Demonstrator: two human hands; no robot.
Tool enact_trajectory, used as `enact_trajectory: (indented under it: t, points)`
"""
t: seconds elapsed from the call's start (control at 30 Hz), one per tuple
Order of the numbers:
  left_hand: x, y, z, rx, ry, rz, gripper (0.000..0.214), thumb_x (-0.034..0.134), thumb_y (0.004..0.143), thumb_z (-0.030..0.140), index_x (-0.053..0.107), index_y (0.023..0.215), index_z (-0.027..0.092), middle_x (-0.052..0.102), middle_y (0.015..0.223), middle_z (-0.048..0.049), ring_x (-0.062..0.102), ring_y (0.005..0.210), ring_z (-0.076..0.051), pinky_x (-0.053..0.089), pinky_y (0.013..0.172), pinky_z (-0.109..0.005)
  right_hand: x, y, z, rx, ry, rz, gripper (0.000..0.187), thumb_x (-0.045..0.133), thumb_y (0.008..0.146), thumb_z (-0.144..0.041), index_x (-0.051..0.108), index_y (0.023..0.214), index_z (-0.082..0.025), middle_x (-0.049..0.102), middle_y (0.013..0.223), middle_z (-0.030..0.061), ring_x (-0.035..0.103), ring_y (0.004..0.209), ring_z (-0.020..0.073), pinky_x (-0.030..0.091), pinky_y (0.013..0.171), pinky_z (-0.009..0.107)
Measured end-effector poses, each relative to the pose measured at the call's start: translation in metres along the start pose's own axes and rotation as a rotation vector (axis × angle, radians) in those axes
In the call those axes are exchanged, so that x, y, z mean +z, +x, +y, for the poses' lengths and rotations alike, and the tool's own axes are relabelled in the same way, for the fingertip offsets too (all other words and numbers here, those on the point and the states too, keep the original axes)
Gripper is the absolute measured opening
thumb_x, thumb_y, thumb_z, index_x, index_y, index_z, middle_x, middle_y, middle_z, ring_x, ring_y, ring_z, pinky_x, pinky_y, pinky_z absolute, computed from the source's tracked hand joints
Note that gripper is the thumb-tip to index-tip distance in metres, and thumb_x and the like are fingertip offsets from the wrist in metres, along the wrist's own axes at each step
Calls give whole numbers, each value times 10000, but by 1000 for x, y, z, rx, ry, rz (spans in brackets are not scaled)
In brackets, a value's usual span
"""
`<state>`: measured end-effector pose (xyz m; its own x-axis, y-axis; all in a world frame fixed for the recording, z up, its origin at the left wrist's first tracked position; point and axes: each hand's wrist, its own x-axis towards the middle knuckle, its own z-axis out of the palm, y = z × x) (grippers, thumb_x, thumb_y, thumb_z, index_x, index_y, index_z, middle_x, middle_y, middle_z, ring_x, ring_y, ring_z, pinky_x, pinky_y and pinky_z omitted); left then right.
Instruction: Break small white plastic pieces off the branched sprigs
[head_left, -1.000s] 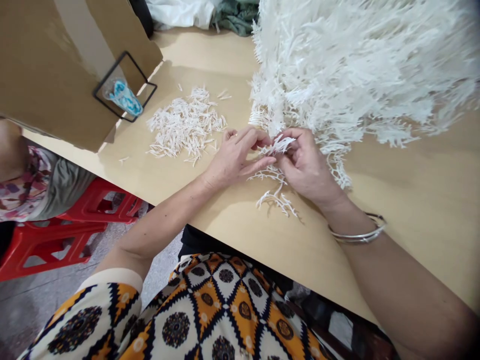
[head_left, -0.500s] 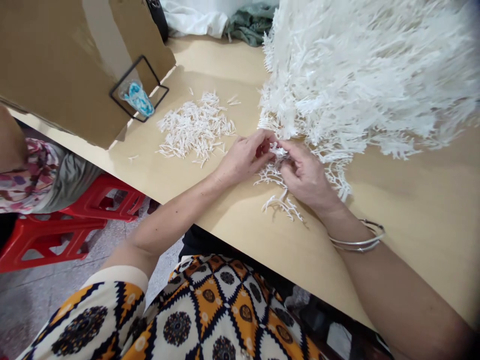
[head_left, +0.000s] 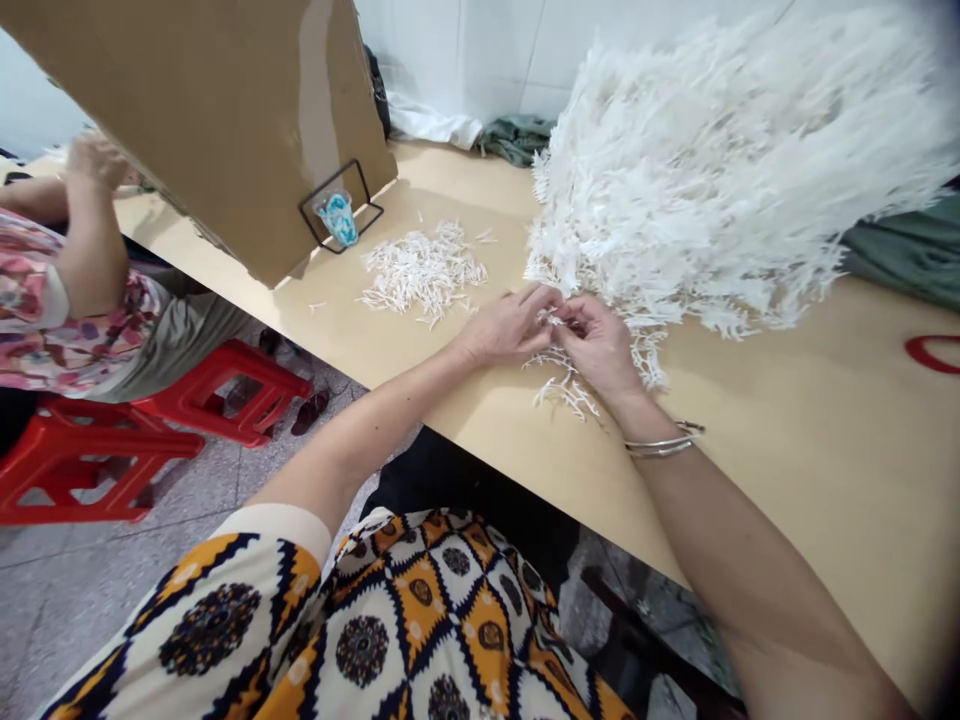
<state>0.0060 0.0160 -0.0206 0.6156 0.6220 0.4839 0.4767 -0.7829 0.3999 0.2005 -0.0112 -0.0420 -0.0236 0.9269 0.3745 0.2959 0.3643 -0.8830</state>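
Observation:
My left hand (head_left: 506, 330) and my right hand (head_left: 600, 345) meet at the table's near edge, fingers curled and pinched together on a small white branched plastic piece (head_left: 553, 318). More such white branched pieces (head_left: 566, 390) lie on the wood under my hands. A huge heap of the same white branched plastic (head_left: 720, 180) rises just behind my hands. A smaller flat pile of separated white slivers (head_left: 420, 270) lies to the left. My right wrist wears thin metal bangles (head_left: 664, 442).
A brown cardboard sheet (head_left: 225, 110) leans at the back left, with a black wire stand (head_left: 337, 205) holding a blue-and-white packet. Another person in a floral top (head_left: 67, 290) sits at left on red plastic stools (head_left: 172, 410). Green cloth (head_left: 907, 250) lies at right.
The view has pulled back and tilted up, showing the wall and the other person's arm. My hands stay together at the heap's edge, closing tighter on the white piece.

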Motion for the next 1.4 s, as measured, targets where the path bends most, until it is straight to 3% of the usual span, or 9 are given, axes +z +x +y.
enact_trajectory:
  t: [0.17,0.3,0.43,0.67,0.8,0.9,1.1,1.23,1.4]
  points:
    - [-1,-1,1,-4,76,-30,255,490,1135,349,652,1221,173,739,1180,-92,724,1032,-196,527,987,-341,-3,2,1,1,-27,24,194,782,772,-303,637,893,-260,686,781,-25,624,703,167,503,670,317]
    - [1,-1,-3,37,103,-16,383,563,1120,534,664,1189,171,737,1159,-92,718,1057,-212,523,951,-346,-3,1,2,3,-36,-2,220,816,723,-298,665,876,-254,724,835,-4,649,753,185,524,720,341]
    - [5,-1,-8,-12,106,41,333,468,1161,442,665,1110,179,730,1093,-87,709,960,-197,510,907,-339,-3,0,-6,23,-29,-19,239,825,768,-307,697,963,-255,738,898,10,662,791,192,544,765,354]
    - [3,0,-16,-79,-222,170,158,622,1076,353,625,1046,198,707,1008,-43,630,806,-136,508,791,-276,-9,1,-25,63,47,-99,151,721,932,-383,693,1018,-262,705,914,2,643,821,170,554,799,337]
    - [0,2,-19,-79,-382,114,217,640,1059,411,645,1064,194,722,1015,-45,617,806,-122,506,775,-263,-8,4,-23,78,72,-75,190,768,931,-410,648,922,-263,616,819,-22,550,758,154,500,760,326]
    - [-3,4,-19,-99,-476,89,327,610,1063,510,638,1041,184,677,901,-27,591,774,-127,485,732,-263,-6,5,-21,98,128,-55,234,771,937,-441,620,903,-266,564,792,-26,487,730,153,445,704,321]
    - [-10,4,-14,-151,-553,22,473,590,1046,667,602,991,197,602,826,6,502,689,-110,417,650,-257,-6,5,-21,107,180,-49,252,748,953,-461,597,918,-262,534,797,-28,474,745,154,426,701,319]
    - [-13,0,-6,-184,-511,41,413,631,1049,625,582,1028,215,620,834,17,511,665,-101,413,636,-255,-8,5,-24,60,76,-69,212,722,974,-431,600,931,-263,539,828,-22,476,758,156,423,726,332]
    - [-15,-5,4,-160,-312,105,252,547,1119,415,582,957,226,630,830,9,579,769,-134,463,745,-289,-7,1,-30,64,-1,-100,204,686,1002,-427,571,929,-274,547,839,-10,490,749,167,435,703,350]
